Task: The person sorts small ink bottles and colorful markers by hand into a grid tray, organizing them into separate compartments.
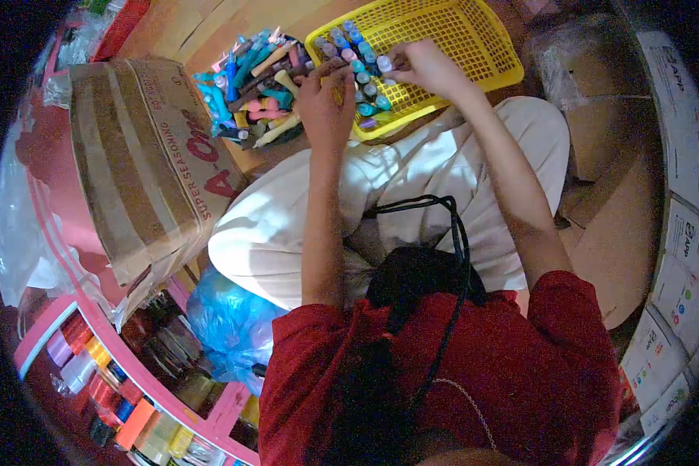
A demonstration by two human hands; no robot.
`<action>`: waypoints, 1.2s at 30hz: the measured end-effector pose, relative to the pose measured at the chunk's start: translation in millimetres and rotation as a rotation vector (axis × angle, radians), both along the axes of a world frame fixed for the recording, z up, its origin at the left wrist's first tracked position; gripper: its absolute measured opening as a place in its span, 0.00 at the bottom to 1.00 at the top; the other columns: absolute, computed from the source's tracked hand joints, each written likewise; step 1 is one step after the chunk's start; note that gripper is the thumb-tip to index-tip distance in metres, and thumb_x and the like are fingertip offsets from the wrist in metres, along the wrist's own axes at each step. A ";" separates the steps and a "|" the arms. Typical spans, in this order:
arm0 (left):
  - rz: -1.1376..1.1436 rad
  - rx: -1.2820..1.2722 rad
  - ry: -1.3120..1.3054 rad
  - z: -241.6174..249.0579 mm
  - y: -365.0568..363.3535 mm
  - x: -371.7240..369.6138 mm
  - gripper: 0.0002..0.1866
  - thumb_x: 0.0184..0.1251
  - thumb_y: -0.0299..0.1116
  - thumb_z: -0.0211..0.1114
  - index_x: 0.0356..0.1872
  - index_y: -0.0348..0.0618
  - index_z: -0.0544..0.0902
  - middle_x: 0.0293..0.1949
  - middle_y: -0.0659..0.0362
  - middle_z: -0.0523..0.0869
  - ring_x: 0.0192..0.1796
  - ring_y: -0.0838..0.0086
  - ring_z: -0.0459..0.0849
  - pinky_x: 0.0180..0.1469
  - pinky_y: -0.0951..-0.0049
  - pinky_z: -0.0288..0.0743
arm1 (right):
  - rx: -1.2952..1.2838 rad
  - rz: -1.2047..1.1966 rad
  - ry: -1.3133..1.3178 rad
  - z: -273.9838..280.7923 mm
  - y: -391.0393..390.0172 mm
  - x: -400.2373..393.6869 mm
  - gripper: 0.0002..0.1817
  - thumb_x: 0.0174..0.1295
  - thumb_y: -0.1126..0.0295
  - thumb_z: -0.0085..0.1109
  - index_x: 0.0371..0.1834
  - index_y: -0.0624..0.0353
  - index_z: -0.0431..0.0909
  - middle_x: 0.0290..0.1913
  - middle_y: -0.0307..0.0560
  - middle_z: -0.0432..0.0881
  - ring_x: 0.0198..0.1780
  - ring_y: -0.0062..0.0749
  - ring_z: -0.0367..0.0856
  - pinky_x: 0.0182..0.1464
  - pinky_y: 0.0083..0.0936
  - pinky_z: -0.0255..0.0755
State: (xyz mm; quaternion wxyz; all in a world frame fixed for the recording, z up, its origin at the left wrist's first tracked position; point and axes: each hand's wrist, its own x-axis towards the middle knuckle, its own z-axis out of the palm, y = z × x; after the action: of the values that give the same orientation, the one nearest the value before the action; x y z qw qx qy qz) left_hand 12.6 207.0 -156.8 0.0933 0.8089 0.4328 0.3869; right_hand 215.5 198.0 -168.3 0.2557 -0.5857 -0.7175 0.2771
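My right hand (431, 70) is closed in a pinch on a small tube with a pale cap (384, 64), over the yellow plastic basket (489, 70). Several similar capped tubes (348, 54) stand close together in rows along the basket's left side. Over the basket's left rim, my left hand (326, 109) has its fingers curled together; whatever they may hold is hidden. Just left of it lies a heaped pile of slim tube-like pieces (248, 85) in teal, brown, pink and cream, some with pointed tips.
A taped cardboard box (132, 155) stands on the left. Below it are a blue plastic bag (229, 318) and a pink-edged shelf (144, 388) with coloured rolls. White printed boxes (672, 233) are stacked at the right, beside cardboard (610, 241). My crossed legs are in front of the basket.
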 end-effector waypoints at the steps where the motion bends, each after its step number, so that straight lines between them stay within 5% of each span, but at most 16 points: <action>1: 0.006 -0.009 -0.003 -4.6 -0.7 -0.9 0.07 0.53 0.30 0.64 0.34 0.45 0.83 0.40 0.55 0.81 0.42 0.60 0.80 0.45 0.64 0.71 | -0.005 0.008 -0.020 -5.3 1.3 -1.6 0.13 0.47 0.72 0.66 0.36 0.65 0.78 0.30 0.53 0.82 0.33 0.38 0.83 0.38 0.28 0.76; 36: -0.012 -0.092 -0.058 -12.9 -3.4 -5.2 0.06 0.54 0.28 0.61 0.33 0.44 0.83 0.41 0.53 0.79 0.46 0.59 0.77 0.49 0.62 0.68 | -0.027 -0.049 0.061 -15.9 0.2 -14.6 0.13 0.45 0.74 0.67 0.32 0.64 0.75 0.29 0.51 0.81 0.32 0.37 0.83 0.38 0.28 0.75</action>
State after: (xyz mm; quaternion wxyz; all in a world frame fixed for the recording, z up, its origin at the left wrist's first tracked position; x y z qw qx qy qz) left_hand 7.4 203.6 -169.7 0.1452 0.7947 0.4426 0.3891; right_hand 200.9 198.1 -184.3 0.2761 -0.5978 -0.6910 0.2981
